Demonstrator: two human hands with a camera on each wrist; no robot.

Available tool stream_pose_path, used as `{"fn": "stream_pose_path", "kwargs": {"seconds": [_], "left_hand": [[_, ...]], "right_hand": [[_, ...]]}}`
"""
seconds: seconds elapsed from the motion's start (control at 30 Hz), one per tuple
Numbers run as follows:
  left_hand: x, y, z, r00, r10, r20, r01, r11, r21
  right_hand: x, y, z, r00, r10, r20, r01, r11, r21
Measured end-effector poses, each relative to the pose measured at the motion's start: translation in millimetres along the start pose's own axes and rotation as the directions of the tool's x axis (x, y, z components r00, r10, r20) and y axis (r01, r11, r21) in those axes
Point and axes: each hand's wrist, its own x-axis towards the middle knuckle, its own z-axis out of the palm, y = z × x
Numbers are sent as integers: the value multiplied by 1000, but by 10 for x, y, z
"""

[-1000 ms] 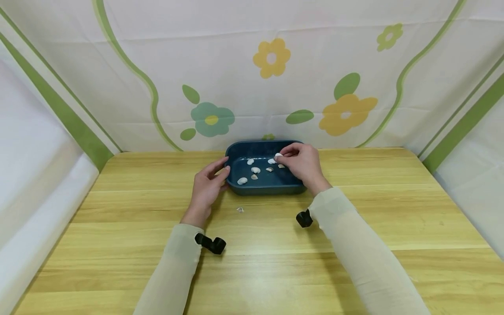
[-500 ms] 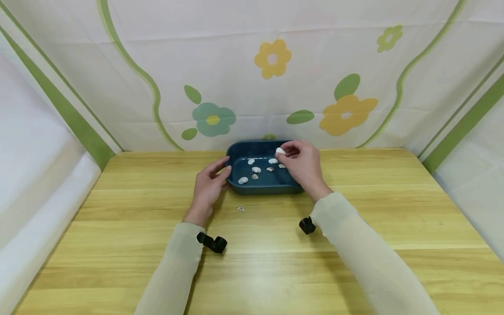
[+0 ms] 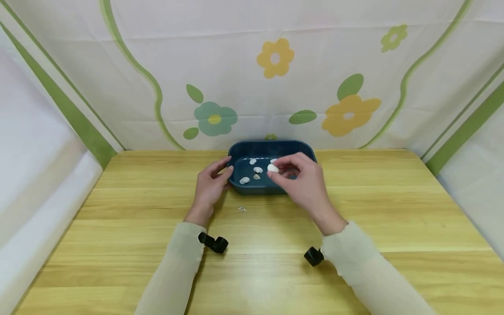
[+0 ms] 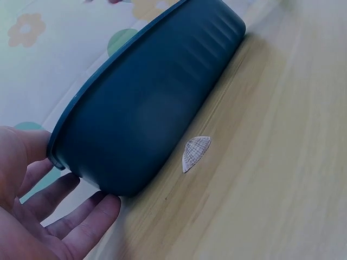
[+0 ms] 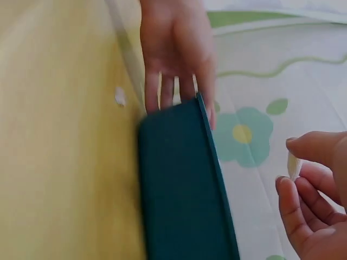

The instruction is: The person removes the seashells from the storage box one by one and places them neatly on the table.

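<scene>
A dark blue rectangular dish (image 3: 256,190) stands at the back of the table with several small seashells (image 3: 244,180) in it. At its left end my left hand (image 3: 210,183) holds the wall, thumb over the rim and fingers along the outside (image 4: 89,222). Between thumb and fingertips my right hand (image 3: 307,179) pinches a white seashell (image 3: 272,168), raised above the dish. The right wrist view shows this pinched shell (image 5: 294,165) edge-on. My right hand covers the dish's right part in the head view. One ribbed, fan-shaped shell (image 4: 196,153) lies on the table in front of the dish.
The wooden table (image 3: 252,271) reaches up to a white cloth (image 3: 236,65) printed with flowers, right behind the dish. White cloth walls (image 3: 43,131) also stand at the left and right. Black wrist cameras (image 3: 214,243) stick out from both sleeves.
My right hand has lifted the white shell from inside the dish and drawn it toward me and slightly left. My left hand stays at the dish's left end.
</scene>
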Motion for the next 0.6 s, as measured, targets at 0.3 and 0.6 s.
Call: {"fn": "stream_pose_path", "kwargs": {"seconds": [0.3,0.6], "left_hand": [[10,-18,-3,1000,-3,0,3,1000,1],[2,-12,-1,1000,4,7,-4,1000,-6]], "right_hand": [[-334,36,59,997,28,78,-26,999,-25],[-469,164,100,989,56,139,-47,997,-68]]}}
